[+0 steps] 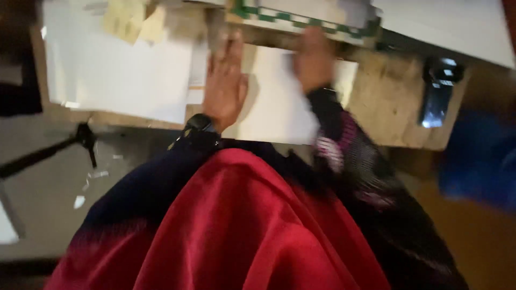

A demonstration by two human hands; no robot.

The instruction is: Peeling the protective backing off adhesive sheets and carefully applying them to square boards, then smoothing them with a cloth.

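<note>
The left hand [226,86] lies flat, fingers spread, on a white sheet [274,102] on the wooden desk [387,107]; nothing gripped. The right hand [313,59] presses the sheet's far edge; its grip is too blurred to tell.

White paper sheet [277,102] lies flat on wooden table [387,107].

1. Left hand [224,80] lies flat, fingers spread, on the left edge of a white sheet [274,102]; dark watch [200,123] on the wrist.
2. Right hand [313,59], motion-blurred, rests at the sheet's far edge; whether it grips anything cannot be told.
3. Sheet lies on a wooden table [387,107].
4. Green-and-white patterned strip [301,21] just beyond the hands.
5. White papers [118,75] to the left, yellow notes [129,19] far left.
6. Dark phone [438,94] to the right.
7. Red cloth [242,231] near, low in view.
</note>
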